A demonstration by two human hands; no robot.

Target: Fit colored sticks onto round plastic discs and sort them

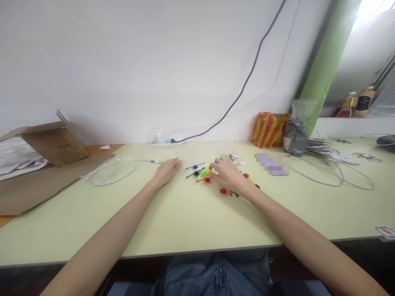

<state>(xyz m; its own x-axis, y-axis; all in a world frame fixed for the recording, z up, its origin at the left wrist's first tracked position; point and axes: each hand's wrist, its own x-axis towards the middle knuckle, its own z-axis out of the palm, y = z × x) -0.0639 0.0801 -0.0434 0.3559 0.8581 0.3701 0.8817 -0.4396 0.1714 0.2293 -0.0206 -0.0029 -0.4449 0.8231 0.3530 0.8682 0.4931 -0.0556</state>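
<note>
Here the right hand point(227, 172) curls at a yellow piece point(208, 172), whether clamped I cannot tell; further left, the left hand point(168, 169) rests on the table point(185, 222), grip unclear

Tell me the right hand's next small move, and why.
Probably lift the yellow piece straight up with the right hand: the hand is right at it, though its grip is unclear, and a green piece and a red piece lie close by, so dragging might disturb them.
</note>
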